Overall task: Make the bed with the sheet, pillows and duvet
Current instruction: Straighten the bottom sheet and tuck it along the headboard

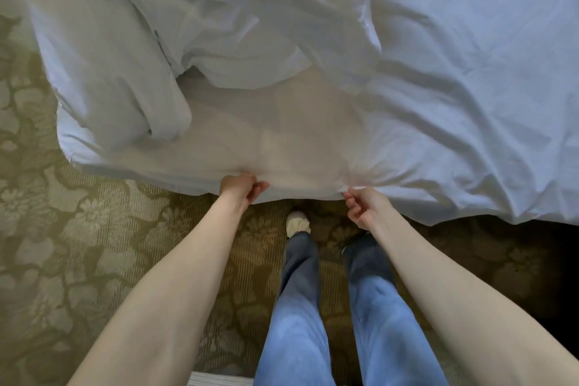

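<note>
Both hands [241, 186] [360, 207] — fingers pinching the white sheet's [300, 166] edge — above patterned carpet [78, 244].

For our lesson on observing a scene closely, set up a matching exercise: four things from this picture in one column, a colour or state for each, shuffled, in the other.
1. sheet
2. carpet
3. jeans
4. slipper

a. blue
b. white, gripped at its edge by both hands
c. cream
d. olive, floral pattern

Pairs: 1-b, 2-d, 3-a, 4-c

Left hand [240, 186] and right hand [360, 205] each pinch the white sheet [313, 172] edge at frame centre, above patterned carpet [94, 244].
</note>
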Available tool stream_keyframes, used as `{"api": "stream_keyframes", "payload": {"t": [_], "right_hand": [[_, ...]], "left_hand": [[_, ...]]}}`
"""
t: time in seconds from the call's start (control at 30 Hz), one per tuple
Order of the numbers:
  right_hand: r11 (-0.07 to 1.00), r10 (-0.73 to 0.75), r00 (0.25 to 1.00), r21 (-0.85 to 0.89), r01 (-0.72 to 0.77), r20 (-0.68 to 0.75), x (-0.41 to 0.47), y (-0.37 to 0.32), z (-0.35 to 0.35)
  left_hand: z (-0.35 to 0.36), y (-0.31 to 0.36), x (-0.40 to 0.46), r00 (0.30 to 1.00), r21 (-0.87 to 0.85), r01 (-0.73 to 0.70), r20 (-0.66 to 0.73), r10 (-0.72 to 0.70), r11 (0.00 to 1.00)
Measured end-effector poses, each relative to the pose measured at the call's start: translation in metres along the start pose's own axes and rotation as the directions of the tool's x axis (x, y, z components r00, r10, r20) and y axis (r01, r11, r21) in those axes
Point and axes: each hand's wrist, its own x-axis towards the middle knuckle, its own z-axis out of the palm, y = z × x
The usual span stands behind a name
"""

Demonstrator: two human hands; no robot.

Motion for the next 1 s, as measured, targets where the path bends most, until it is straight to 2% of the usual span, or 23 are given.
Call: {"api": "stream_keyframes", "payload": {"t": [0.13, 0.33, 0.47, 0.53, 0.67, 0.77, 0.87, 1.0], "right_hand": [[0.999, -0.013, 1.000, 0.045, 0.013, -0.002, 0.004, 0.002, -0.002], [1.000, -0.016, 1.000, 0.008, 0.016, 0.015, 0.003, 0.004, -0.005], [1.000, -0.010, 1.000, -0.015, 0.010, 0.023, 0.001, 0.006, -0.007], [1.000, 0.012, 0.999, -0.028, -0.011, 0.041, -0.003, 0.006, -0.009], [0.995, 0.086, 0.985, -0.070, -0.076, 0.146, -0.025, 0.026, 0.002], [0.996, 0.074, 0.973, -0.058, -0.063, 0.218, -0.037, 0.042, 0.015], [0.996, 0.055, 0.979, -0.086, -0.039, 0.198, -0.036, 0.044, 0.017], [0.987, 0.026, 0.994, -0.161, -0.008, 0.108, -0.024, 0.044, 0.014]], "left_hand": [[0.005, -0.005, -0.004, 0.999, -0.074, -0.009, -0.034, 0.006, 0.997], [0.006, -0.010, -0.007, 0.997, 0.054, -0.077, -0.023, 0.078, 0.996], [0.004, -0.013, -0.007, 0.995, 0.047, -0.092, -0.036, 0.094, 0.995], [0.003, -0.015, -0.008, 0.993, 0.099, -0.101, -0.048, 0.106, 0.990], [-0.007, -0.023, -0.008, 0.971, 0.220, -0.194, -0.094, 0.219, 0.956], [-0.028, -0.030, -0.011, 0.927, 0.225, -0.313, -0.138, 0.349, 0.923], [-0.043, -0.029, -0.011, 0.896, 0.202, -0.363, -0.194, 0.400, 0.910], [-0.040, -0.035, -0.002, 0.899, 0.221, -0.337, -0.214, 0.383, 0.915]]}}
